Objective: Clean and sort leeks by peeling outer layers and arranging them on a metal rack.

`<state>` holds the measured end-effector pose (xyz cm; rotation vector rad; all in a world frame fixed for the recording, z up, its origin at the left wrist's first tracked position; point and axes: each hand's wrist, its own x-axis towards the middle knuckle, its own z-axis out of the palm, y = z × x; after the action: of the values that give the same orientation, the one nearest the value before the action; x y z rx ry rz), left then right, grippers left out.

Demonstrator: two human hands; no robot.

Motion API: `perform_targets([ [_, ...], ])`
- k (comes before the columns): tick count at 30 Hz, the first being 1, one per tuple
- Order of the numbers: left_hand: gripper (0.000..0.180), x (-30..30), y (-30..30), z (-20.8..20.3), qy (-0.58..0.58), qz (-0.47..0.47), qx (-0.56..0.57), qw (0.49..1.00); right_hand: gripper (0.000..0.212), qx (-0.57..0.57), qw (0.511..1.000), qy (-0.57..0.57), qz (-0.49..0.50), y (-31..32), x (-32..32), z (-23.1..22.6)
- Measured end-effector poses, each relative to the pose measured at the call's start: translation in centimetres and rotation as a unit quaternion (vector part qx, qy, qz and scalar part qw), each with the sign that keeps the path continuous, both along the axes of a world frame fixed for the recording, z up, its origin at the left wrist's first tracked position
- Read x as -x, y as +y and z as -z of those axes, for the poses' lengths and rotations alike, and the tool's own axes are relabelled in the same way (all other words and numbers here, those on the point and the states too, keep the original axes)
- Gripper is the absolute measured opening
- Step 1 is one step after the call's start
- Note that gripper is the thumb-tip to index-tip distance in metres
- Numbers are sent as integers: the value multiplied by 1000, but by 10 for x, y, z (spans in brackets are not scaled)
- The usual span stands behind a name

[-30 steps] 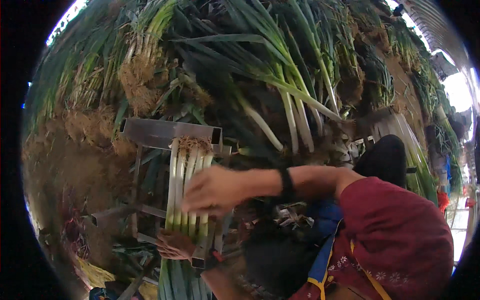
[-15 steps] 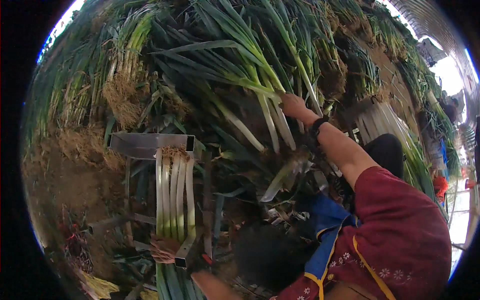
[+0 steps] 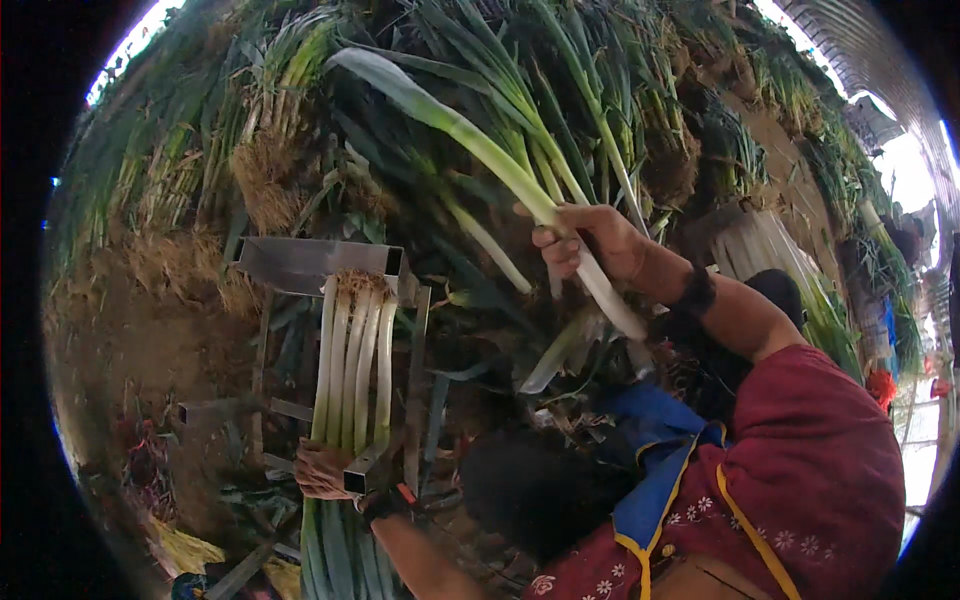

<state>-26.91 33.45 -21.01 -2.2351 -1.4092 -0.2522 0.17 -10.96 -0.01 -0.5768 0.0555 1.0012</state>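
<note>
A single leek slants through my right hand, whose fingers are wrapped round its pale shank. Its white root end points down to the right and its green top up to the left. At lower left, my left hand is closed over several leeks where the white stalks turn green. They lie side by side in a metal frame, root ends against its square-tube crossbar. A shorter square tube sits beside the left hand. More loose leeks lie just beyond the right hand.
Heaps of leeks with earthy roots spread along the far side and left. Another row of white-stalked leeks lies at right, near my dark-clothed knee. Leaf scraps cover the ground. Yellow wrapping lies at lower left.
My right hand has lifted one leek off the loose pile and drawn it nearer to me. The left hand stays on the leeks in the frame.
</note>
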Motion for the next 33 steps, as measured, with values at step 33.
perform_targets([
  [33,28,-13,-27,-30,-206,101,-56,972,44,-121,807,-544,-195,283,119,-114],
])
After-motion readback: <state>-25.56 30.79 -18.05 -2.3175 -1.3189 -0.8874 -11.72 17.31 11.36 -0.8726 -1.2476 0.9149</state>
